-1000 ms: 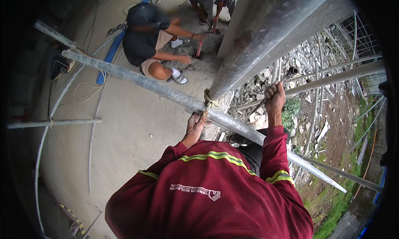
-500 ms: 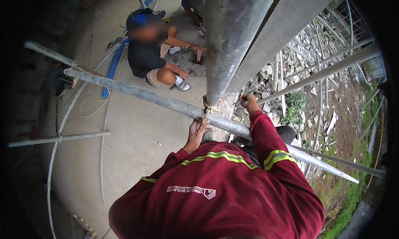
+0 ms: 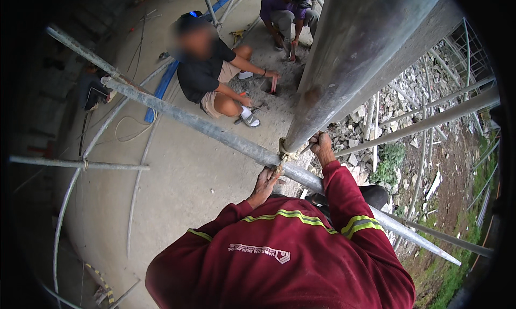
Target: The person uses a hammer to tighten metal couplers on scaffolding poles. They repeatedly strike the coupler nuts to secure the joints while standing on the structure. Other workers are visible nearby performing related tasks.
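Note:
A scaffold clamp point(image 3: 288, 151) joins a thick upright steel pipe point(image 3: 352, 61) to a long horizontal scaffold pipe point(image 3: 215, 132). My left hand point(image 3: 263, 187) is closed at the clamp's near side, its fingers partly hidden against the horizontal pipe. Just right of the upright's foot, my right hand point(image 3: 323, 147) grips a thin metal tool point(image 3: 307, 148) that points toward the clamp. Most of that tool is covered by my fingers, so its kind does not show.
A crouching co-worker in black point(image 3: 207, 67) works at a hole in the concrete floor point(image 3: 183, 185); another in purple point(image 3: 280, 10) bends farther back. Stone rubble point(image 3: 398, 121) and slanting pipes point(image 3: 430, 123) lie right. A blue beam point(image 3: 162, 91) and thinner poles stand left.
The view has shifted, so the upright pipe leans more to the right and the purple-clothed co-worker shows more fully. Both my hands stay by the clamp; the right one has come closer to it.

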A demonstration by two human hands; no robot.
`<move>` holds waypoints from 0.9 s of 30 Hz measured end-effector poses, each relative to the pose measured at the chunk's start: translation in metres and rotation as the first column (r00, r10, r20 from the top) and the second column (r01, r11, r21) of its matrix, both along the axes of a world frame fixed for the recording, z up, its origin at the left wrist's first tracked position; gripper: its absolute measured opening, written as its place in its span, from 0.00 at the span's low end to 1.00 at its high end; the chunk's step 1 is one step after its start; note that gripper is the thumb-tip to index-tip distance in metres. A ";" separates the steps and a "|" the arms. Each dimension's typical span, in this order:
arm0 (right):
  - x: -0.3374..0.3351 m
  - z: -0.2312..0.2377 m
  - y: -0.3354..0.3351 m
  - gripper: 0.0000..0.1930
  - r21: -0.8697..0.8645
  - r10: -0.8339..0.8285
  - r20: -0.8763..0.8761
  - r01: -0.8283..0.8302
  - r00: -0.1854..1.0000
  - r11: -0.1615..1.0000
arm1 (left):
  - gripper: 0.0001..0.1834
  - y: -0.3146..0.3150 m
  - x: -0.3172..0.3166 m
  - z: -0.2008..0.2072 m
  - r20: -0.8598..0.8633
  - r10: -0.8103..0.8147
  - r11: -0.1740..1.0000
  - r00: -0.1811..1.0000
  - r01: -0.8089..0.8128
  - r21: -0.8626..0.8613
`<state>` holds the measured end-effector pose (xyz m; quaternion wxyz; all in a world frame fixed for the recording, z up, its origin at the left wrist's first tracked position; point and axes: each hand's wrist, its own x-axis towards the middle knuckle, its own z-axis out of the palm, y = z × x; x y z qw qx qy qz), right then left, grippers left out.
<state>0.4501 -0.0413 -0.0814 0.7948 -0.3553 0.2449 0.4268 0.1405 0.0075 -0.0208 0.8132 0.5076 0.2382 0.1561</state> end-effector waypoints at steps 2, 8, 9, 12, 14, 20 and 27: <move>0.002 -0.001 -0.013 0.09 -0.198 0.048 0.108 -0.026 0.993 0.980 | 0.22 0.001 -0.002 0.006 0.016 0.024 1.000 1.000 -0.024 0.008; -0.005 0.052 -0.039 0.15 -0.527 0.636 0.218 -0.459 0.740 0.715 | 0.20 -0.006 0.007 -0.005 0.026 0.073 0.996 0.997 -0.072 -0.058; -0.011 0.055 -0.041 0.22 -0.529 0.689 0.244 -0.502 0.682 0.684 | 0.22 -0.010 0.015 0.009 0.025 0.068 0.991 0.997 -0.065 -0.121; -0.050 0.085 -0.008 0.27 -0.572 0.764 0.342 -0.524 0.547 0.631 | 0.37 -0.002 0.007 -0.006 -0.007 0.088 0.994 0.996 -0.088 -0.060; -0.059 0.104 0.001 0.34 -0.629 0.814 0.385 -0.521 0.436 0.577 | 0.44 0.005 0.004 -0.009 0.069 0.026 0.997 0.997 -0.021 -0.069; -0.064 0.101 -0.009 0.34 -0.719 0.770 0.567 -0.281 0.293 0.636 | 0.47 0.001 0.009 0.005 0.060 -0.093 0.994 0.994 0.096 -0.060; -0.068 0.100 -0.002 0.33 -0.709 0.744 0.589 -0.240 0.314 0.663 | 0.46 0.012 0.005 -0.003 0.121 -0.081 0.994 0.989 0.089 -0.056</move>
